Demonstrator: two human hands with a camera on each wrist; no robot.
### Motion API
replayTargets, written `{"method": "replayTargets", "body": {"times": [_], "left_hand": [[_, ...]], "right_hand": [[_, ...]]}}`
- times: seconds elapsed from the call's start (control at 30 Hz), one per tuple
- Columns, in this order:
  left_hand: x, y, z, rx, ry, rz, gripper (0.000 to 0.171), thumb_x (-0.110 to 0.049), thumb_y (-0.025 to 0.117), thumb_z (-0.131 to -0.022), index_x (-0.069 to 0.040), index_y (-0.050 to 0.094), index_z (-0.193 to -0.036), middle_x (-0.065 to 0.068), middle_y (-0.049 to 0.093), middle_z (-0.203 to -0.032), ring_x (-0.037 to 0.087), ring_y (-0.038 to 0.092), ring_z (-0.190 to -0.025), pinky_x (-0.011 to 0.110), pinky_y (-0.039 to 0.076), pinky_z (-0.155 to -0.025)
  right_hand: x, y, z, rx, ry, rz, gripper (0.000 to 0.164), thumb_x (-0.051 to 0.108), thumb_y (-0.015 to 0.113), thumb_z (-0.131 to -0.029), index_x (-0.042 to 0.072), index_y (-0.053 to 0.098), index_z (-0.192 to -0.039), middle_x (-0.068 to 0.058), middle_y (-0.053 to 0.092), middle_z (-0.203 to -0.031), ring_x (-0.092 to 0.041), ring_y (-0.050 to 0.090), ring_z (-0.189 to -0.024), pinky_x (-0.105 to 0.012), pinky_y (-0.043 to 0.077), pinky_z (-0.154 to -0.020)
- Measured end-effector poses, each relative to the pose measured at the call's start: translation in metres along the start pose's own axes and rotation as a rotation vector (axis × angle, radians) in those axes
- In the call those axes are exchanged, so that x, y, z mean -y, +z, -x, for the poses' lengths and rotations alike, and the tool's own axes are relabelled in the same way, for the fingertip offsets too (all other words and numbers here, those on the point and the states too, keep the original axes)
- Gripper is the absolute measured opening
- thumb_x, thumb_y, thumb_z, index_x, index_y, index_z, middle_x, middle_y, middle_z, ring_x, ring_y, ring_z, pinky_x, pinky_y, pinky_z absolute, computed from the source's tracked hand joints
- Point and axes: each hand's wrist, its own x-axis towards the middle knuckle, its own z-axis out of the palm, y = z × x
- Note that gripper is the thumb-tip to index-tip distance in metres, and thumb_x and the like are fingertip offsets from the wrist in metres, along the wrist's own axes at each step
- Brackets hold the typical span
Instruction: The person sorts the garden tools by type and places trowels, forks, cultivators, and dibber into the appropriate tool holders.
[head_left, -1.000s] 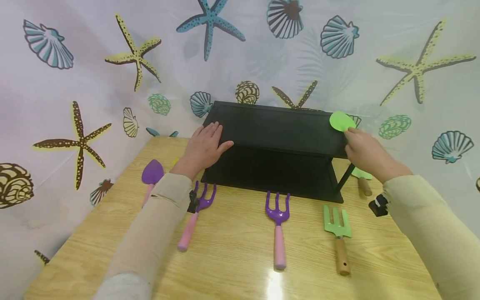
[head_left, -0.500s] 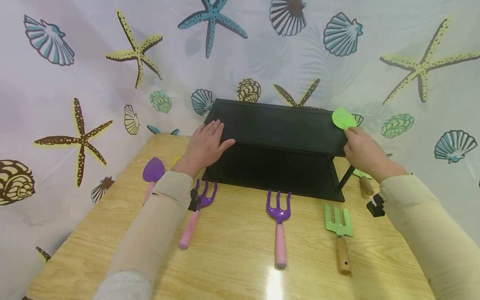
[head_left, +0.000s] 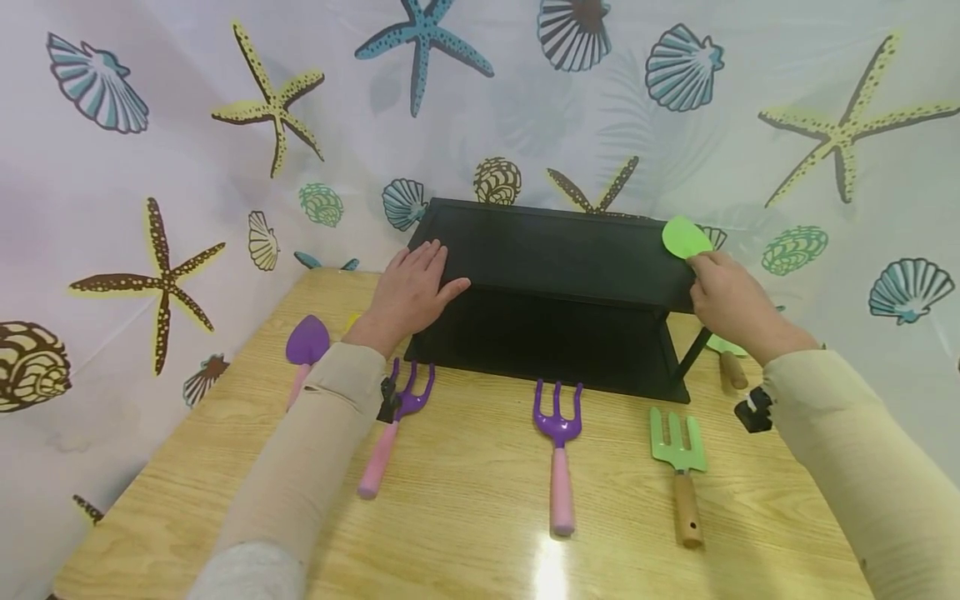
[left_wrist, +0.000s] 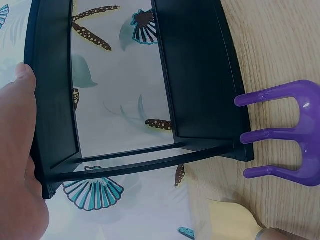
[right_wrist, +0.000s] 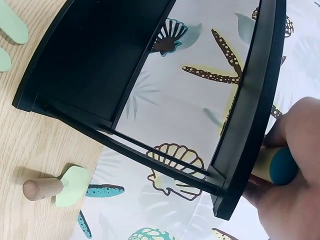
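My left hand point(head_left: 411, 292) rests with straight fingers on the left end of a black two-tier shelf point(head_left: 555, 250), its thumb spread along the front edge. At the top tier's right end, my right hand point(head_left: 731, 296) grips a small trowel by its handle. The trowel's bright green blade point(head_left: 684, 237) lies over the shelf top and points back and left. In the right wrist view the butt of the trowel handle point(right_wrist: 274, 166), pale with a dark teal end, shows inside the curled fingers.
On the wooden table point(head_left: 465, 533) before the shelf lie two purple forks point(head_left: 557, 427) point(head_left: 411, 405) and a green fork point(head_left: 677, 450). A purple trowel point(head_left: 307, 340) is at the left, a pale green trowel point(head_left: 732, 367) at the right. A patterned cloth point(head_left: 480, 100) hangs behind.
The head view has shifted very slightly. Both hands keep their places at the two ends of the shelf, and the right hand still holds the green trowel.
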Motion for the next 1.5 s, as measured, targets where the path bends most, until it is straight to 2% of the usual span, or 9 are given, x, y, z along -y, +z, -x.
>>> {"method": "replayTargets", "body": {"times": [0.27,0.43,0.53,0.63,0.77,0.97,1.1,1.2,1.5], "left_hand": [[-0.003,0.004,-0.002,-0.001,0.01,0.011,0.082,-0.064,0.025,-0.101,-0.006,0.022,-0.158,0.012,0.02,-0.166,0.027,0.017,-0.155,0.047,0.011,-0.127],[-0.003,0.003,-0.002,-0.004,0.02,0.01,0.08,-0.062,0.025,-0.102,-0.005,0.022,-0.158,0.012,0.02,-0.166,0.027,0.018,-0.154,0.047,0.011,-0.127],[-0.003,0.001,-0.002,-0.003,0.021,0.009,0.08,-0.062,0.025,-0.102,-0.005,0.022,-0.158,0.013,0.02,-0.166,0.028,0.018,-0.154,0.047,0.011,-0.127],[-0.003,-0.001,-0.002,-0.003,0.019,0.01,0.08,-0.062,0.026,-0.102,-0.005,0.022,-0.158,0.013,0.02,-0.166,0.028,0.018,-0.154,0.048,0.011,-0.127],[-0.002,-0.001,-0.001,0.0,0.014,0.004,0.081,-0.063,0.026,-0.102,-0.005,0.021,-0.158,0.013,0.02,-0.166,0.028,0.018,-0.154,0.048,0.012,-0.127],[-0.001,0.0,-0.001,-0.002,0.004,0.004,0.081,-0.063,0.026,-0.101,-0.005,0.021,-0.158,0.012,0.02,-0.166,0.028,0.017,-0.154,0.047,0.011,-0.127],[0.0,0.0,-0.001,0.002,0.003,0.0,0.081,-0.064,0.026,-0.101,-0.006,0.021,-0.158,0.012,0.02,-0.166,0.028,0.017,-0.154,0.047,0.01,-0.127],[0.001,0.001,0.0,0.001,0.003,-0.008,0.082,-0.064,0.025,-0.101,-0.006,0.021,-0.158,0.012,0.02,-0.166,0.028,0.018,-0.154,0.048,0.012,-0.127],[0.0,0.001,0.0,0.004,0.006,-0.002,0.082,-0.064,0.025,-0.101,-0.006,0.021,-0.158,0.012,0.02,-0.166,0.028,0.018,-0.154,0.047,0.011,-0.127]], "right_hand": [[-0.005,0.001,-0.002,-0.008,0.003,-0.002,0.043,0.0,0.032,-0.101,-0.02,0.035,-0.139,-0.042,0.036,-0.137,-0.056,0.037,-0.128,-0.065,0.039,-0.104],[-0.004,-0.002,0.0,-0.017,0.058,-0.038,0.055,0.024,0.033,-0.107,-0.014,0.028,-0.148,-0.04,0.031,-0.146,-0.057,0.031,-0.134,-0.069,0.031,-0.107],[-0.006,-0.006,0.003,-0.04,0.081,-0.083,0.066,0.039,0.025,-0.108,-0.01,0.024,-0.151,-0.038,0.028,-0.151,-0.056,0.026,-0.138,-0.07,0.025,-0.11],[-0.01,-0.009,0.009,-0.062,0.097,-0.122,0.071,0.046,0.018,-0.106,-0.005,0.02,-0.154,-0.036,0.024,-0.155,-0.056,0.023,-0.141,-0.071,0.023,-0.11],[-0.02,-0.01,0.018,-0.1,0.116,-0.151,0.071,0.047,0.013,-0.106,-0.003,0.019,-0.156,-0.034,0.023,-0.157,-0.057,0.023,-0.141,-0.072,0.022,-0.11],[-0.043,-0.006,0.031,-0.164,0.147,-0.165,0.068,0.04,0.013,-0.107,-0.01,0.026,-0.15,-0.038,0.031,-0.15,-0.058,0.025,-0.139,-0.07,0.022,-0.112],[-0.058,-0.001,0.039,-0.196,0.164,-0.158,0.065,0.035,0.015,-0.107,-0.015,0.035,-0.143,-0.041,0.038,-0.141,-0.058,0.032,-0.132,-0.071,0.026,-0.106],[-0.067,0.005,0.045,-0.19,0.18,-0.151,0.065,0.034,0.015,-0.107,-0.018,0.038,-0.138,-0.043,0.04,-0.135,-0.06,0.033,-0.127,-0.072,0.028,-0.103],[-0.089,0.034,0.061,-0.096,0.212,-0.149,0.067,0.033,0.014,-0.107,-0.021,0.038,-0.136,-0.045,0.037,-0.134,-0.063,0.031,-0.126,-0.074,0.027,-0.101]]}}
